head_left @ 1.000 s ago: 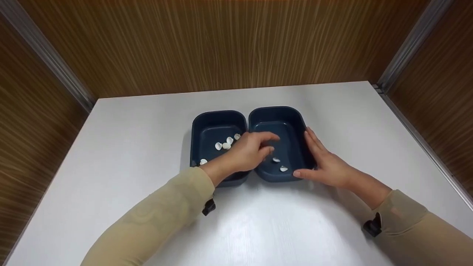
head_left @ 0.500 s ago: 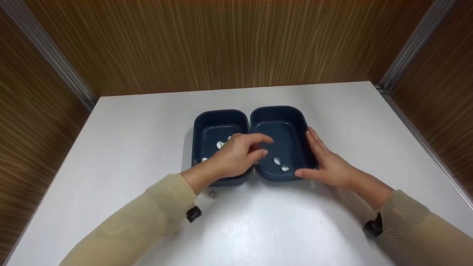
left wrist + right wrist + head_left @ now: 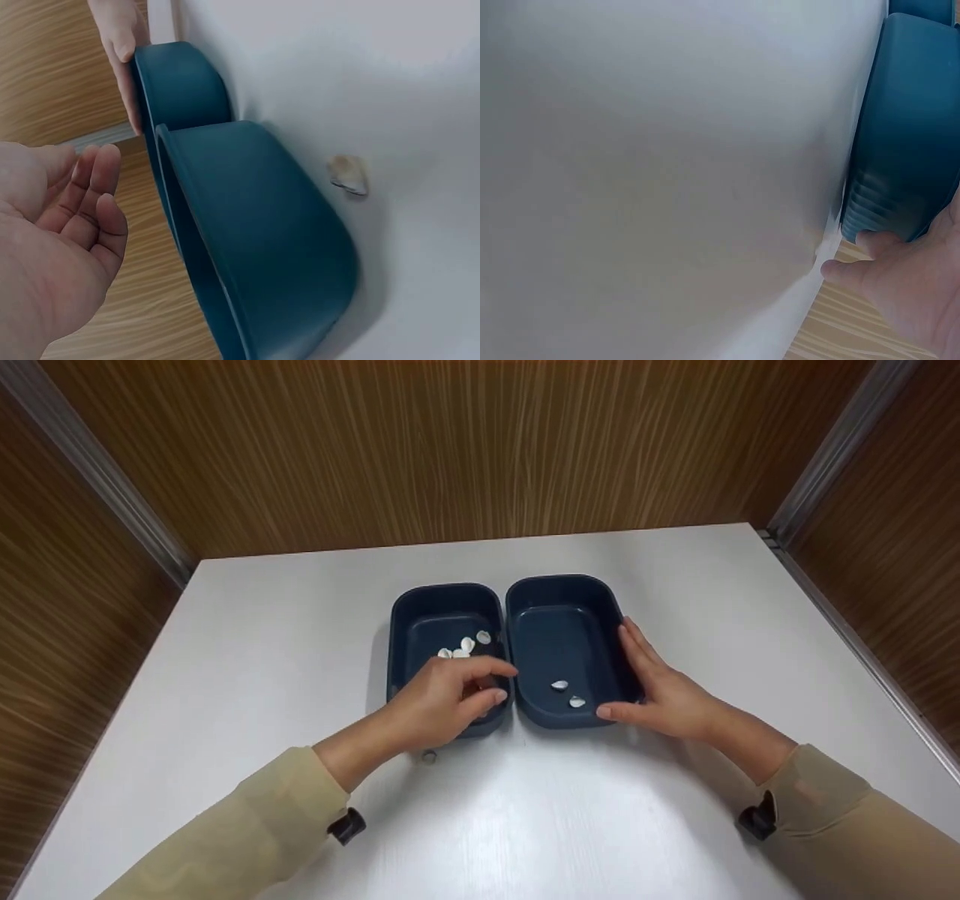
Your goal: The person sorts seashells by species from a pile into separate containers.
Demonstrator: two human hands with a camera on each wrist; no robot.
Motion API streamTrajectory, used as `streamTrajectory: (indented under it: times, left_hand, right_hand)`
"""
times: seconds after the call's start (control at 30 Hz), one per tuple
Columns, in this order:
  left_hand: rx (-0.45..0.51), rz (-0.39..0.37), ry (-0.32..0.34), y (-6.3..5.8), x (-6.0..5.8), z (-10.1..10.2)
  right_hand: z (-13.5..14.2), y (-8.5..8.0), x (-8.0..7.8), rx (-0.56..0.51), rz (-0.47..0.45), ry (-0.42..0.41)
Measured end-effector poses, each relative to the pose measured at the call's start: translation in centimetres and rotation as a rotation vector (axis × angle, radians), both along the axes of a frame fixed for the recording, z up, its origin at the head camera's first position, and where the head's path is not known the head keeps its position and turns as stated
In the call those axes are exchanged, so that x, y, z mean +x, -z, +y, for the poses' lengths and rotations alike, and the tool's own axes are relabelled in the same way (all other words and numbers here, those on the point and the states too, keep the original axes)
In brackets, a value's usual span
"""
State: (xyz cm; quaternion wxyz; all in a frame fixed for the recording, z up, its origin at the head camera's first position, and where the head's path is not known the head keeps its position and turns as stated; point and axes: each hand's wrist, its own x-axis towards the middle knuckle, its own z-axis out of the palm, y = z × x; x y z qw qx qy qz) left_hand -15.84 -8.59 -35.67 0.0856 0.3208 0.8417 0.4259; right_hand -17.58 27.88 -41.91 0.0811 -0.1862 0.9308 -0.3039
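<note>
My left hand (image 3: 435, 701) hovers over the near part of the left dark blue container (image 3: 420, 600), fingers loosely curled. Thumb and forefinger are apart, and nothing shows between them in the left wrist view. Several small white shells (image 3: 467, 644) lie in that container; the hand covers part of its floor. Two more shells (image 3: 577, 702) lie in the right dark blue container (image 3: 562, 634), near its front. My right hand (image 3: 667, 697) rests against this container's right side, fingers straight along the wall and thumb at the near corner.
One loose shell (image 3: 348, 175) lies on the white table (image 3: 270, 645) just in front of the left container. The containers stand side by side. Wood-grain panels (image 3: 480, 457) rise behind the table and at both sides.
My left hand has drawn back leftward from over the right container to over the left one. The loose shell on the table has come into view. The right hand stays in place.
</note>
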Motion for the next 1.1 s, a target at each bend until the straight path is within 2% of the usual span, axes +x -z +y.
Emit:
streamTrajectory:
  times: [0.27,0.5,0.7,0.93,1.1]
  left_hand:
    - [0.005,0.035,0.025,0.5,1.3,-1.1]
    - [-0.013,0.039,0.028,1.5,2.4,-2.7]
    - [-0.033,0.043,0.025,2.7,3.3,-4.5]
    - [-0.090,-0.007,-0.003,4.6,4.0,-6.4]
    - [-0.139,0.026,-0.019,5.8,4.3,-7.2]
  right_hand:
    - [0.0,0.2,-0.1,0.002,0.013,-0.011]
    - [0.0,0.1,-0.1,-0.001,0.017,-0.016]
    - [0.0,0.2,-0.1,0.003,0.011,-0.015]
    - [0.1,0.0,-0.1,0.008,0.009,-0.017]
    - [0.0,0.0,0.0,0.006,0.010,-0.015]
